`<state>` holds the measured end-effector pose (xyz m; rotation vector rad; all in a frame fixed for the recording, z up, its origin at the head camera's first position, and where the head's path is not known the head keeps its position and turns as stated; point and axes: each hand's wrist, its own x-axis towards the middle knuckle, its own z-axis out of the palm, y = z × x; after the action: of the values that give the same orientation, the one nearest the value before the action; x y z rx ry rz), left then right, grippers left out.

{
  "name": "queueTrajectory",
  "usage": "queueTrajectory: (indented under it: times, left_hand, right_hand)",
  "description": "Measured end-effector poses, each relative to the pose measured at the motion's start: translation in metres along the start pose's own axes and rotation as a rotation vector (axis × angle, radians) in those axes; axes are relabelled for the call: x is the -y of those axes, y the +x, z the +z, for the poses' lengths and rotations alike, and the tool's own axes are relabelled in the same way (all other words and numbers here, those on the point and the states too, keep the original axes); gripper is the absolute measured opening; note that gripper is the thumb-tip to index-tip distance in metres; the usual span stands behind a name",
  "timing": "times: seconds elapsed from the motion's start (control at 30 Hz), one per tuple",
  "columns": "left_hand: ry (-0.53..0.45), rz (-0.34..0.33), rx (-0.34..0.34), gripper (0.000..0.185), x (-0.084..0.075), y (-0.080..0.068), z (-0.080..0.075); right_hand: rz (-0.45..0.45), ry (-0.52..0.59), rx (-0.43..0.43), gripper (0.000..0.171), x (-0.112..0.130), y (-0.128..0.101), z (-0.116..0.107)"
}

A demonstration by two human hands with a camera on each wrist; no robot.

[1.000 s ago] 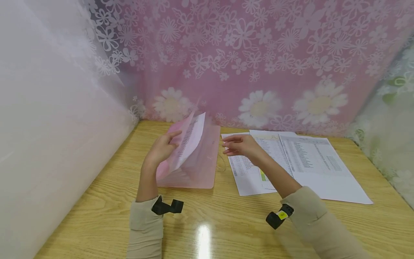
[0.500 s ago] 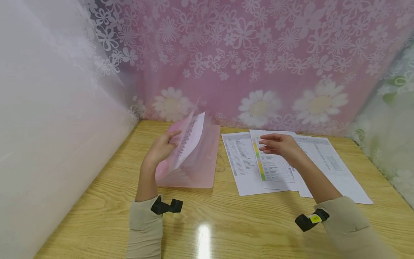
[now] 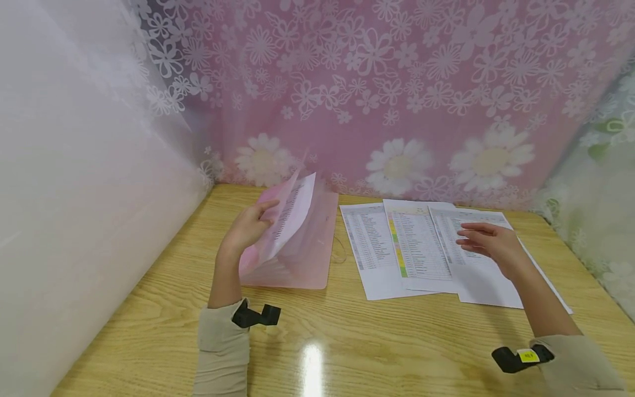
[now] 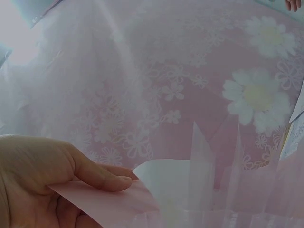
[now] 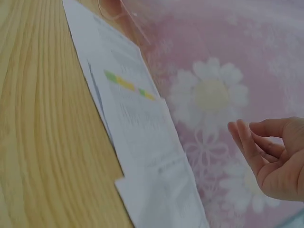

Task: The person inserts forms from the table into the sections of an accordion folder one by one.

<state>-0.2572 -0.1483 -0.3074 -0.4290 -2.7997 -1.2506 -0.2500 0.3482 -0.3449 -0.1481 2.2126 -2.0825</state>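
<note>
At table left, the left hand (image 3: 245,229) pinches open the pink folder (image 3: 297,248), long axis toward 12 o'clock, while the right hand (image 3: 491,245), fingers loosely spread, has shifted rightward over the rightmost printed sheet (image 3: 488,275).

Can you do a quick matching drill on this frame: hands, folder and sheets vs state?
Things:
1. left hand
2. right hand
3. pink folder
4. sheet with coloured strip

States:
a. lies flat on the table, between two other sheets
b. over the rightmost sheet, holds nothing
c. holds the folder's flap up
d. stands open, printed page inside

Pairs: 1-c, 2-b, 3-d, 4-a
</note>
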Motion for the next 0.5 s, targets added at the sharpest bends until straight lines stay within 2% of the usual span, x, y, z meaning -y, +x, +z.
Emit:
queueTrajectory:
  times: [0.13,0.33,0.43,0.5]
  left_hand:
    - [0.0,0.01,-0.002,0.047,0.0,0.0,0.0]
    - [0.009,0.023,0.007,0.047,0.001,0.001,0.0]
    - [0.01,0.02,0.015,0.047,0.001,0.001,0.0]
    - [0.005,0.014,0.018,0.048,0.001,0.001,0.0]
  right_hand:
    - [-0.001,-0.009,-0.058,0.016,-0.022,-0.006,-0.031]
    - [0.025,-0.022,-0.188,0.015,-0.071,-0.009,-0.089]
    - [0.036,-0.034,-0.294,0.012,-0.079,-0.018,-0.098]
    - [0.067,-0.136,-0.37,0.009,-0.076,-0.029,-0.095]
